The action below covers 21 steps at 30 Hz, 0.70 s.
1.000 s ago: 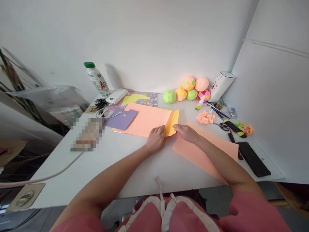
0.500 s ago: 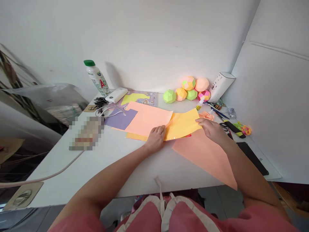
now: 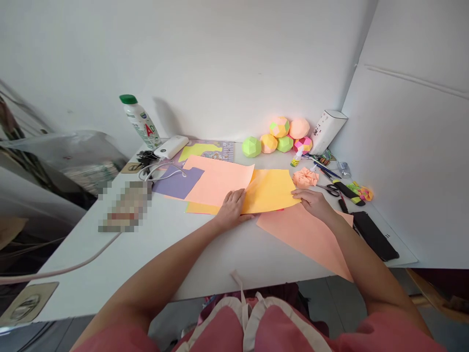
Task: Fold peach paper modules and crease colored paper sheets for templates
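My left hand (image 3: 231,210) rests at the front edge of a paper stack, its fingers over the right end of a peach sheet (image 3: 216,178) and its thumb along the lower edge. The peach sheet's right edge curls up slightly. To its right, a yellow-orange sheet (image 3: 271,188) lies partly under the peach one. My right hand (image 3: 313,203) pinches the yellow-orange sheet's right edge between thumb and fingers. Beneath my right forearm spreads another peach sheet (image 3: 296,232), reaching the table's front edge. A purple sheet (image 3: 178,182) shows at the stack's left.
Folded paper balls (image 3: 269,143) sit by the wall beside a white box (image 3: 330,131). Scissors (image 3: 332,189), a cutter (image 3: 348,192), a peach paper flower (image 3: 305,177) and a black case (image 3: 375,235) lie right. Left are a bottle (image 3: 141,122), a power bank (image 3: 172,146) and a cable (image 3: 93,256).
The raised right end of the yellow-orange sheet has come down, with my right hand still on it. My left thumb now shows stretched along the edge. The view has shifted slightly.
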### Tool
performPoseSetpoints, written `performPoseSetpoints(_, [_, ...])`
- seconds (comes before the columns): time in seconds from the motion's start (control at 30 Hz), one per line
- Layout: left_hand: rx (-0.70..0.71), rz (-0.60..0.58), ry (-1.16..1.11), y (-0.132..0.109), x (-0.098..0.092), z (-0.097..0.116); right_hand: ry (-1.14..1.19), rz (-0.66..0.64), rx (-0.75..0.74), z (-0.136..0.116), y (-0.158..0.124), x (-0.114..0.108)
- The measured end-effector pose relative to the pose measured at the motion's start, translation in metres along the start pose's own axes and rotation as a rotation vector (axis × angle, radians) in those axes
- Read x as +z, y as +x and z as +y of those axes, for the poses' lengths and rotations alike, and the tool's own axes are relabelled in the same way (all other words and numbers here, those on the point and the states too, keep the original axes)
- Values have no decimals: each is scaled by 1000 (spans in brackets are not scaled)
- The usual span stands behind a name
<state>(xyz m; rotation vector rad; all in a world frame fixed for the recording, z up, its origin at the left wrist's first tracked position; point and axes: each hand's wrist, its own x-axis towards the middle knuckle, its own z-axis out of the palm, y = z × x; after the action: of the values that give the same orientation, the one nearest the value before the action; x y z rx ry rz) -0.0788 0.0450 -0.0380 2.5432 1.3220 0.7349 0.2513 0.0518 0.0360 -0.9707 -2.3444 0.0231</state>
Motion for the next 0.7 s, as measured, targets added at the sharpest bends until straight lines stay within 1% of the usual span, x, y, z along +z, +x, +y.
performPoseSetpoints(0.3, [-53,42,-36,-1,-2,4,-24,12,-12,10,9,-5])
performPoseSetpoints(0.5, [-70,68,-49,0,1,0,-99,4,-49,-1,1,-16])
performPoseSetpoints(0.7, [-23,73,-22,0,3,-1,-92,32,-36,-15,-10,-18])
